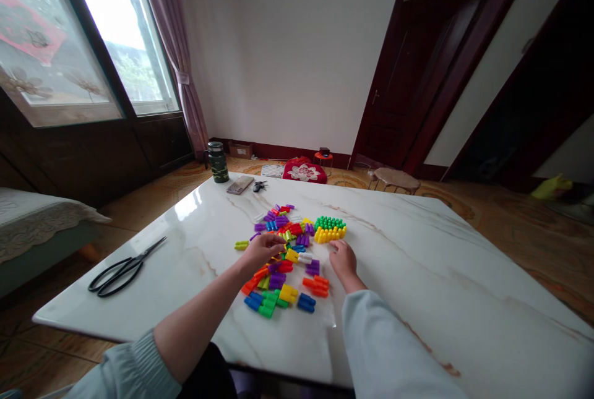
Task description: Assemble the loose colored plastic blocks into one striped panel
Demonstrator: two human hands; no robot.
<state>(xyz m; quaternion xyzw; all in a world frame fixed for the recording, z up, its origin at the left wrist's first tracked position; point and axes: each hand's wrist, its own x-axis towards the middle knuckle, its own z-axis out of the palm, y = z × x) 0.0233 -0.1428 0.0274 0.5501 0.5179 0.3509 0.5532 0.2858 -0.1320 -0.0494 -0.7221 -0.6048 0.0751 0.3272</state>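
Many coloured plastic building blocks (288, 292), peg-shaped with forked ends, lie in a loose pile on the white marble-patterned table. My left hand (265, 249) reaches into the left side of this pile. Its fingers are pinched together among the blocks, and whatever is between them is too small to make out. To the right of the pile, green blocks (328, 222) stand upright in tight rows, with a row of yellow blocks (328, 235) in front. Close against the front of the yellow row is my right hand (344, 259), its fingers slightly bent and apart, with nothing visible in them.
Black-handled scissors (121, 272) lie at the table's left. At the far left corner are a dark green flask (218, 163), a phone (240, 185) and keys (260, 186). A clear plastic sheet (325, 318) lies near the front. Beyond the table stands a round stool (396, 179).
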